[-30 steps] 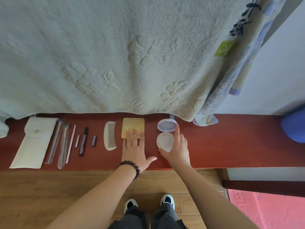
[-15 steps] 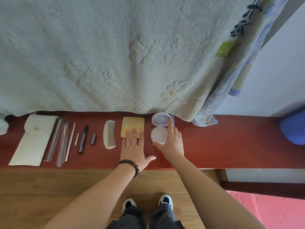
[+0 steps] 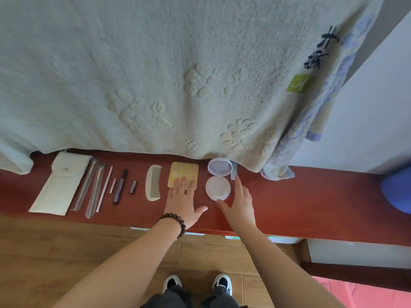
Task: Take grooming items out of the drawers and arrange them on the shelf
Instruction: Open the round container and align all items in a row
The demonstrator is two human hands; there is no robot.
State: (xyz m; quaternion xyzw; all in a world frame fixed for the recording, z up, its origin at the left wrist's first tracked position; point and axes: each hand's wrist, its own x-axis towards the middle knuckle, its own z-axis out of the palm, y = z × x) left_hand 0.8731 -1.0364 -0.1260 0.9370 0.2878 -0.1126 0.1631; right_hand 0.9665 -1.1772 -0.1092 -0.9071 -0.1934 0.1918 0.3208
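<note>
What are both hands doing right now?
Left hand: open, fingers flat on the yellow card.
Right hand: open, spread by the compact, holding nothing.

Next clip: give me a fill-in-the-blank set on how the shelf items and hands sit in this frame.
1. The left hand rests its fingers on the square ____ card.
2. The round white compact lies with its lid ____.
3. The white comb lies immediately ____ of the card.
4. The right hand has its fingers ____.

Answers: yellow; open; left; spread
</note>
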